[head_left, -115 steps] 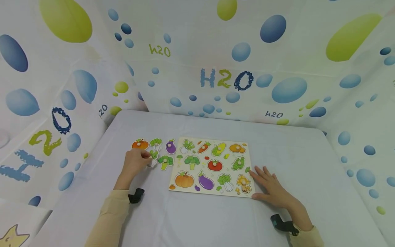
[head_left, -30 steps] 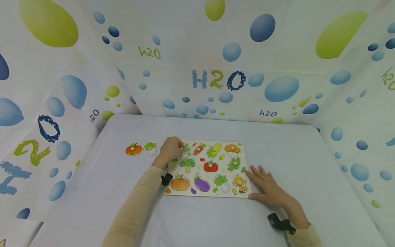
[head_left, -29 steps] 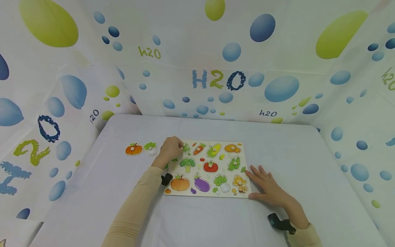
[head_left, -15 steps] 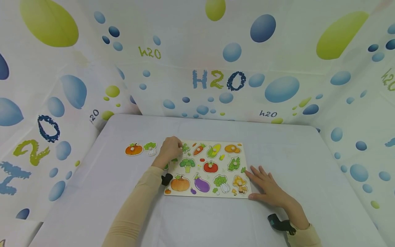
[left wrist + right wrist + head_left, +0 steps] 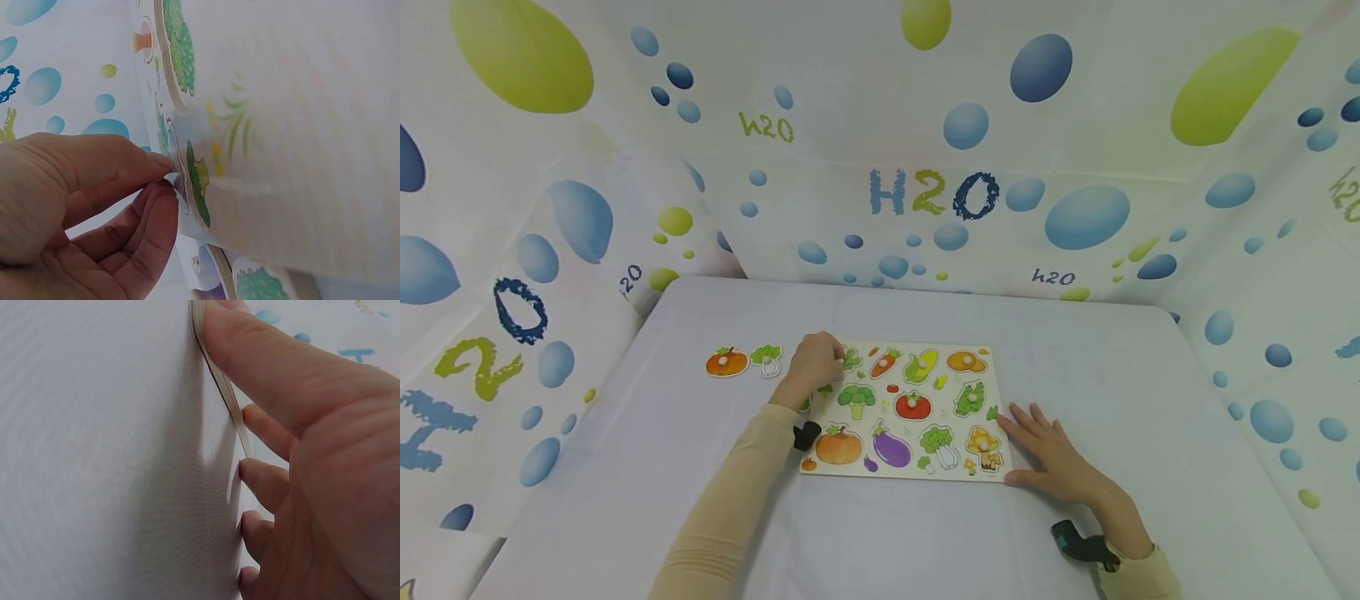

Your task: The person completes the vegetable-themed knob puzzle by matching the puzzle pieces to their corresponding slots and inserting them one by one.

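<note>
My left hand (image 5: 808, 367) is at the upper left corner of a wooden vegetable puzzle board (image 5: 940, 417). Its thumb and fingertips pinch the small knob of a white turnip piece (image 5: 850, 360) with green leaves; the hand covers most of that piece. In the left wrist view the turnip piece (image 5: 179, 181) lies close against the board's face. My right hand (image 5: 1056, 458) is spread at the board's right side, thumb at the lower corner and fingertips along the edge. The right wrist view shows the thumb touching the board's edge (image 5: 222, 387).
Left of the board lie a loose pumpkin piece (image 5: 726, 362) and a bok choy piece (image 5: 767, 361). Another green piece (image 5: 806, 405) shows partly beneath the left wrist. Carrot (image 5: 884, 362), corn (image 5: 921, 365) and tomato (image 5: 913, 406) pieces with knobs sit in the board. A white cloth (image 5: 880, 542) covers the table.
Since the oldest frame, my left hand has carried the turnip piece from the loose pieces rightward to the board's upper left. Over the last second both hands stay nearly still.
</note>
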Available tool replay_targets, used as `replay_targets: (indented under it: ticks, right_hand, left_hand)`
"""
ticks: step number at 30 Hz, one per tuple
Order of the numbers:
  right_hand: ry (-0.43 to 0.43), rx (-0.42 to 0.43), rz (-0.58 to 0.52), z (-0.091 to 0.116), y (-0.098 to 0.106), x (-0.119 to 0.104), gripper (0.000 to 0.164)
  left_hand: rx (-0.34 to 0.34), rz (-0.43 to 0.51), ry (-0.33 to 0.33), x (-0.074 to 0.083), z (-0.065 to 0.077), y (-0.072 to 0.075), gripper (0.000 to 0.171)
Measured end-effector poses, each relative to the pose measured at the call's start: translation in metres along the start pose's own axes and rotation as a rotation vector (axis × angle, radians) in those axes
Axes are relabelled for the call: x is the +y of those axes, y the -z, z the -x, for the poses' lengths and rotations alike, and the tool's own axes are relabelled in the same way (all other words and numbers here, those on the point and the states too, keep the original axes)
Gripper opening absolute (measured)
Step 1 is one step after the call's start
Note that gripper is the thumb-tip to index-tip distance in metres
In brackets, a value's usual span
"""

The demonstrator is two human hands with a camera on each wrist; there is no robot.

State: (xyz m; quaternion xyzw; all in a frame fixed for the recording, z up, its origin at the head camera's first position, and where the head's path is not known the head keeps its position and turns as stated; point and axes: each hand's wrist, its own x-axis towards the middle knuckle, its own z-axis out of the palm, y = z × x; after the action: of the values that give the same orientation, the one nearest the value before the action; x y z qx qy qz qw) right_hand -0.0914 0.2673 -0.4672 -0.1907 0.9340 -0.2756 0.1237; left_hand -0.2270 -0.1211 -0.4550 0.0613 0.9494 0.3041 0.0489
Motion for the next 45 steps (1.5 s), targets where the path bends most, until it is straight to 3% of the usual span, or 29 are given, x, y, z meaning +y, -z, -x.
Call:
replay_targets:
  ticks: [14, 21, 23, 26, 35, 45]
  right_hand:
    - [0.007, 0.010, 0.004, 0.001, 0.001, -0.003, 0.084]
    - [0.001, 0.009, 0.008, 0.001, 0.001, -0.002, 0.084]
    - [-0.004, 0.003, 0.007, 0.001, 0.000, -0.003, 0.085]
    - [-0.006, -0.005, 0.009, 0.000, 0.000, -0.002, 0.085]
    - [0.005, 0.001, 0.017, 0.000, 0.003, -0.003, 0.085]
    - [0.021, 0.010, 0.021, 0.000, 0.000, 0.000, 0.083]
  left_hand:
    - [0.000, -0.001, 0.007, 0.004, 0.003, 0.002, 0.042]
    - [0.011, -0.011, 0.019, 0.004, 0.005, 0.004, 0.011]
    - [0.011, -0.018, 0.024, 0.003, 0.007, 0.006, 0.017]
    - [0.019, -0.022, 0.027, 0.002, 0.012, 0.011, 0.026]
    - [0.050, -0.013, 0.053, -0.005, 0.035, 0.042, 0.026]
    - [-0.006, -0.071, 0.119, -0.028, 0.061, 0.053, 0.027]
